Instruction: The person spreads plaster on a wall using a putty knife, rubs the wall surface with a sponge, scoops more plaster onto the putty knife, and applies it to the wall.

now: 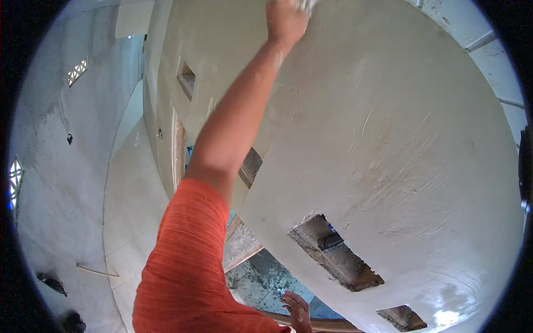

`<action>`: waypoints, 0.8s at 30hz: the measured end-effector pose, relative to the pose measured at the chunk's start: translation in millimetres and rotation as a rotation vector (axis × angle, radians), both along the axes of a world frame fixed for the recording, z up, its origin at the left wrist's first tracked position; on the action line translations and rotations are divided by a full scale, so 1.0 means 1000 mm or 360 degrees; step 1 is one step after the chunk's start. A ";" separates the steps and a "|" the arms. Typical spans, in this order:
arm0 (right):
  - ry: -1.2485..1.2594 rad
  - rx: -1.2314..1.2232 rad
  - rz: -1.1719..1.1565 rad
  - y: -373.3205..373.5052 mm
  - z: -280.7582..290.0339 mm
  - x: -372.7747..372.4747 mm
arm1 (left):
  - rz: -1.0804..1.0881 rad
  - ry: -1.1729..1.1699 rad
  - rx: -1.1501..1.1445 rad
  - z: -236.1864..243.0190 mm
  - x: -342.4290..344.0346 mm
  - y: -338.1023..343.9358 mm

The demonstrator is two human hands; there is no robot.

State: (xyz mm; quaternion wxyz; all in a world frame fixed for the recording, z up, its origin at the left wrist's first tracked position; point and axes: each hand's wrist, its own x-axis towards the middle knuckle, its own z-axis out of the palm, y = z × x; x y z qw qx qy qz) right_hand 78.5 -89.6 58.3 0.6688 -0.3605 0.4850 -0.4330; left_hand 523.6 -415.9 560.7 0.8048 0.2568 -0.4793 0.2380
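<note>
My left hand (286, 22) is raised to the top edge against the pale plastered wall (400, 89), its fingers closed on a whitish thing (305, 6) that is cut off and too unclear to name. My bare forearm and orange sleeve cross the middle of the view. My right hand (295, 305) is low at the bottom centre, fingers bent and apart, with whitish smears on it and nothing visible in it. The wall has scraped marks and rough rectangular openings (333, 255), a smaller one (402, 317) below and others further left.
A grey wall (55, 111) with lattice vents (76, 72) bends along the left. Pale tiles (127, 211) lie between the walls, with a thin curved strip (97, 270) near them. A speckled bluish surface (261, 277) shows below the wall. White panels (477, 61) line the upper right.
</note>
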 end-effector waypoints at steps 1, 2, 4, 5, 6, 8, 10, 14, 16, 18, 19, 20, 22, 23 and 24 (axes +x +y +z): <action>0.0114 -0.0037 0.0002 -0.001 0.006 0.006 | -0.0252 0.0018 -0.0166 0.016 0.001 0.000; 0.0227 -0.0071 0.0010 -0.003 0.013 0.013 | -0.0025 0.0018 0.0131 -0.002 0.003 0.001; 0.0397 -0.0050 -0.0050 -0.011 0.023 0.009 | 0.0034 -0.0032 0.0035 -0.081 -0.012 -0.010; 0.0323 -0.0107 -0.0088 -0.010 0.024 0.003 | 0.0067 0.0007 0.0037 -0.134 -0.025 -0.008; 0.0242 -0.0155 -0.0107 -0.005 0.024 0.000 | 0.0107 0.0069 0.0241 -0.191 -0.033 0.004; 0.0327 -0.0095 -0.0139 0.001 0.018 0.000 | 0.0109 0.0048 0.0332 -0.238 -0.033 0.008; 0.0446 -0.0011 -0.0187 0.016 -0.004 -0.025 | 0.0103 0.0140 0.0130 -0.233 -0.041 0.002; 0.0048 -0.0089 0.0250 0.020 -0.032 -0.031 | 0.0185 0.0061 -0.0055 -0.058 0.023 -0.024; 0.0348 0.0084 -0.0177 0.019 -0.011 -0.009 | 0.0016 0.0099 0.0065 -0.053 0.011 -0.016; 0.0112 0.0073 -0.0200 0.012 0.003 -0.013 | -0.0119 0.0103 0.0036 -0.095 -0.022 -0.011; 0.0279 0.0022 -0.0177 0.005 0.010 -0.007 | 0.0021 0.0009 -0.0016 -0.141 -0.039 -0.004; 0.0443 -0.0020 -0.0134 0.000 0.011 -0.003 | 0.0015 -0.0058 0.0019 -0.192 -0.048 -0.001; 0.0408 -0.0149 -0.0079 -0.001 0.006 -0.002 | -0.0036 -0.0122 0.0164 -0.238 -0.068 0.032; 0.0469 -0.0183 -0.0047 -0.002 0.012 0.003 | -0.0029 -0.0125 0.0166 -0.226 -0.064 0.032; 0.0545 -0.0196 -0.0027 0.006 0.018 0.000 | 0.0004 -0.0081 0.0118 -0.201 -0.064 0.029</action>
